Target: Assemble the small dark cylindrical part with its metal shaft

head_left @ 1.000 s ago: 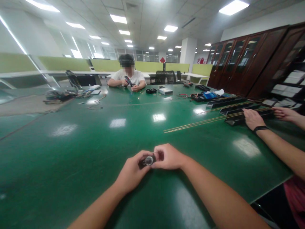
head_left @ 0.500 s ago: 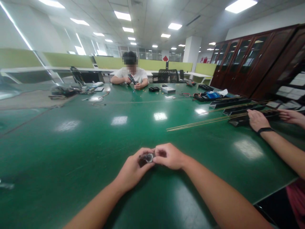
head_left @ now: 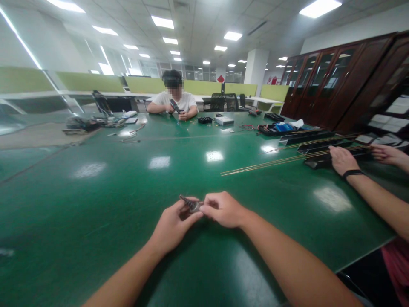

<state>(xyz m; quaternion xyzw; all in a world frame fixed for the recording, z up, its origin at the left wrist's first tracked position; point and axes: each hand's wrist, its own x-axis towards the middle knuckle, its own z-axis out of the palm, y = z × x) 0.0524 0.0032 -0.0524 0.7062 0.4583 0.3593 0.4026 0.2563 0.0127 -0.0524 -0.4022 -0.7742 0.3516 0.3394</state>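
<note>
Just above the green tabletop, a small dark metal part with a ridged stem and a wider round end (head_left: 194, 207) sits between my hands. My left hand (head_left: 171, 226) is closed around it, thumb in front and fingers behind, with the stem sticking up to the left. At the round end, my right hand (head_left: 223, 209) pinches the rim between thumb and forefinger. The fingers cover part of the piece, so its exact kind cannot be made out.
Thin brass-coloured rods (head_left: 265, 165) reach across the green table (head_left: 105, 204) from black channels (head_left: 316, 160). A co-worker's hands (head_left: 343, 161) are on the right. Opposite, a person (head_left: 174, 100) holds a dark tool. A tool tray (head_left: 277, 129) lies at back right.
The metal part has tilted in my hands: its stem now points up and to the left, where before its round end faced me. Both hands have shifted slightly left in view.
</note>
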